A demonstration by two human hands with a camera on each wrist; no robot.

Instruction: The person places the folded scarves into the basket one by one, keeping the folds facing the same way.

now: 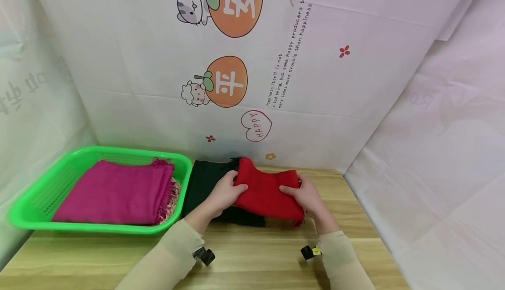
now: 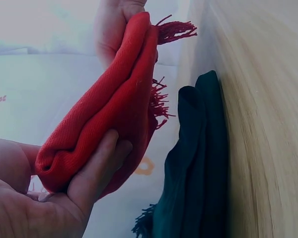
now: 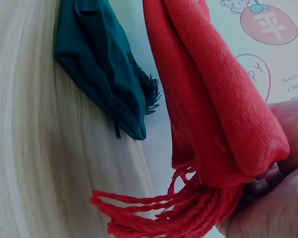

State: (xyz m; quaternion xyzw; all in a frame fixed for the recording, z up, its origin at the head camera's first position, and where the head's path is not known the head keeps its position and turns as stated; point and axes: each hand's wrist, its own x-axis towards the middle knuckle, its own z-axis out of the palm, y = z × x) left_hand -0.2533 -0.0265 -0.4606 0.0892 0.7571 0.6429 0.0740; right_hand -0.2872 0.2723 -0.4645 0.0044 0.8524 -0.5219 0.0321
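Folded red scarf (image 1: 268, 191) held clear of the desk (image 1: 256, 255) by 2 hands.

Left hand (image 1: 222, 193) grips its left end, right hand (image 1: 305, 198) its right, fringed end; both sets of fingers curl around the cloth. Long axis runs left to right between them, above a dark green scarf (image 1: 209, 185). Green basket (image 1: 35, 202) with a magenta scarf (image 1: 118, 191) lies left, nearer the left hand. Backdrop reads "HAPPY" (image 1: 257, 125).

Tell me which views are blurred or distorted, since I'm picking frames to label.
Head view: evenly lit and sharp, but the wide lens bows the walls and table edge. Left wrist view: the red scarf is crisp, while the wood beside it smears into streaks. Right wrist view: the same streaking on the wood; the red fringe and dark green scarf stay clear.
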